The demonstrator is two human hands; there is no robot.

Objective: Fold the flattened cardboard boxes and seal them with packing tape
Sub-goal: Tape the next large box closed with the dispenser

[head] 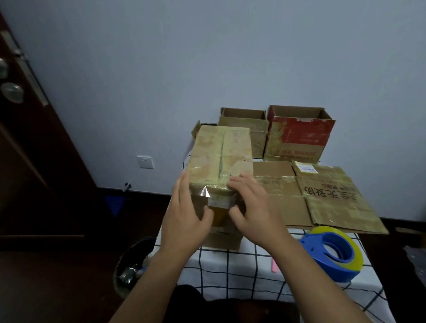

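Person's left hand (188, 209) and right hand (250, 207), fingers mostly straight, press a tape strip down on the folded box (220, 159) at table's (238, 269) near-left; sealing looks approx. done. 2 open boxes far: plain (243, 128), red (298, 133). 1 flattened box (328, 194) right, still unfolded. 1 tape dispenser (335, 254) near-right.

dark door (22, 151), wall socket (145, 162), checked tablecloth (238, 273)

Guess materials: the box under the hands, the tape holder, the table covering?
Box: brown corrugated cardboard, glossy with old clear tape, going by the sheen and wrinkles. Tape dispenser: moulded blue plastic, smooth, holding a yellowish clear tape roll. Tablecloth: looks like white woven fabric with a dark grid, since it drapes over the edge.
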